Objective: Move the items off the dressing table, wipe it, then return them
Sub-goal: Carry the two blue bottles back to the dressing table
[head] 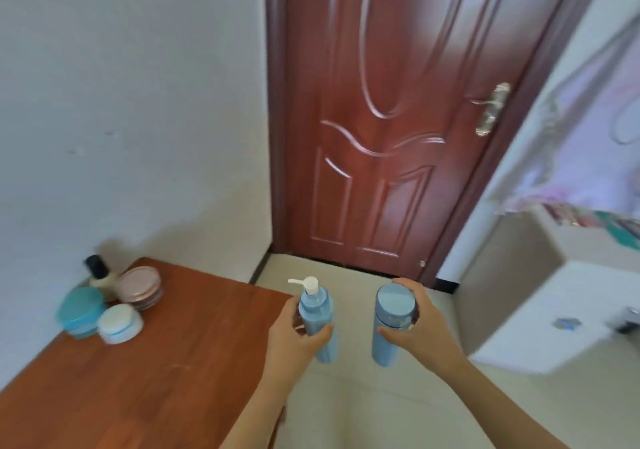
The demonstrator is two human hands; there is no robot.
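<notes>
My left hand (294,337) grips a light blue pump bottle (317,320) with a white pump head. A blue capped bottle (391,324) is held upright in my right hand (420,327). Both bottles hang over the pale floor, just past the right edge of the brown wooden dressing table (156,379). At the table's far left corner, against the wall, sit a teal jar (81,311), a white jar (119,324), a pink round jar (140,287) and a cream bottle with a black cap (98,273).
A reddish-brown shut door (388,119) with a metal handle (490,109) stands straight ahead. A white cabinet (554,313) with small items on top is at the right. Pale tiled floor (363,407) lies between table and cabinet.
</notes>
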